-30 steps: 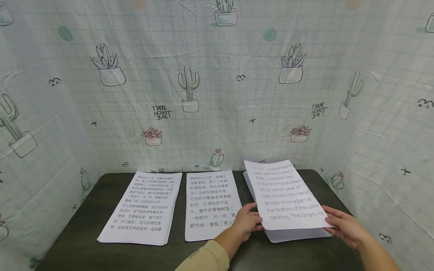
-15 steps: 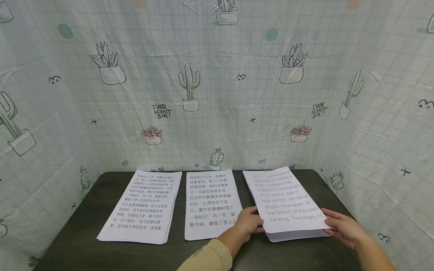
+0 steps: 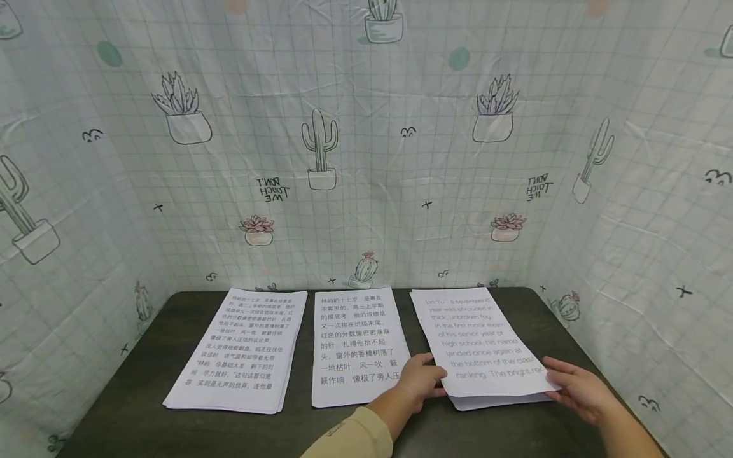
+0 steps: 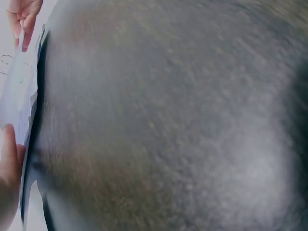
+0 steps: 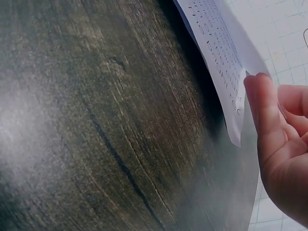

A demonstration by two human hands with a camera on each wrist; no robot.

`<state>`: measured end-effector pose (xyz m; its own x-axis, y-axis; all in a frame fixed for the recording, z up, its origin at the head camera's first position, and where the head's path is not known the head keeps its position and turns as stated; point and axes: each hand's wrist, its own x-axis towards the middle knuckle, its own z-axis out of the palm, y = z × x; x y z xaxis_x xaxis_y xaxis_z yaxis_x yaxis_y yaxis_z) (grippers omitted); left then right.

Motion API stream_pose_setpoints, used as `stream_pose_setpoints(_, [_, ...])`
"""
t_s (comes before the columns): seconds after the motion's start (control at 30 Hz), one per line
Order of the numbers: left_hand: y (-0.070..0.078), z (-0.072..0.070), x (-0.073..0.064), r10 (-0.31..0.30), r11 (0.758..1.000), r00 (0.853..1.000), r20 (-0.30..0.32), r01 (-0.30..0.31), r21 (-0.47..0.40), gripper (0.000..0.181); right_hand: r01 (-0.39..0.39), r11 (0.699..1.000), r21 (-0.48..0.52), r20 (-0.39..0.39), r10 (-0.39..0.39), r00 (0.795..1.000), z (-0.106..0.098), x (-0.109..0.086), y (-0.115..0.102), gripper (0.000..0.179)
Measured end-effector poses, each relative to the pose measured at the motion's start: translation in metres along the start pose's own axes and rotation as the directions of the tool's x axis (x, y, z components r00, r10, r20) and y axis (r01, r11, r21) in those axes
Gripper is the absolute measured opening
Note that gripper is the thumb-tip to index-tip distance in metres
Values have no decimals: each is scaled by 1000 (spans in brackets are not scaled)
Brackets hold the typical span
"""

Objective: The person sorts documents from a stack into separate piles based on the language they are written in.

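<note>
A sheet of paper [image 3: 487,337] printed with English text lies over the right-hand paper stack [image 3: 492,402], its near edge a little raised. My left hand [image 3: 420,381] pinches the near left corner of this sheet; in the left wrist view the left thumb [image 4: 8,151] shows against the white paper. At the near right corner my right hand [image 3: 581,389] pinches the same sheet. The right wrist view shows the right hand [image 5: 284,144] by the printed sheet [image 5: 219,72], the corner hanging free below the fingertips.
Two more stacks of printed sheets, with Chinese text, lie to the left: a middle stack [image 3: 355,343] beside my left forearm and a far-left stack [image 3: 240,350]. All rest on a dark table [image 3: 229,439]. A cactus-patterned cloth [image 3: 366,159] surrounds the back and sides.
The sheet's far end has come down onto the right stack, and its near edge has sunk lower. Both hands have dropped slightly with it, still gripping the corners.
</note>
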<state>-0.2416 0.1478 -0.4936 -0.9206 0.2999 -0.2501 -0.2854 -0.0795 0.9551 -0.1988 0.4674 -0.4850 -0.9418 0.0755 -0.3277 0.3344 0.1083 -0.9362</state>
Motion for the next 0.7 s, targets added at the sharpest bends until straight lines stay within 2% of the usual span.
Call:
stream_pose_setpoints(0.1, [1,-1,-1,-18,999,1000,-8,19,30,59,-23,998,-52,-41,20,999,1,2,-1,63])
stream_pose_setpoints(0.27, [3,-1,-1,-31,994,999,-30,34,102,56,-39,994,-101,-63,33,997,1,5,-4,75])
stream_pose_setpoints(0.57, [8,-5,-4,-7,987,1000,-25,11,161,57,-43,987,-157,-113,25,993,0,7,-11,77])
stream_pose_setpoints(0.7, [10,-12,-4,14,987,1000,2,-14,163,60,-43,982,-185,-136,17,991,2,9,-13,74])
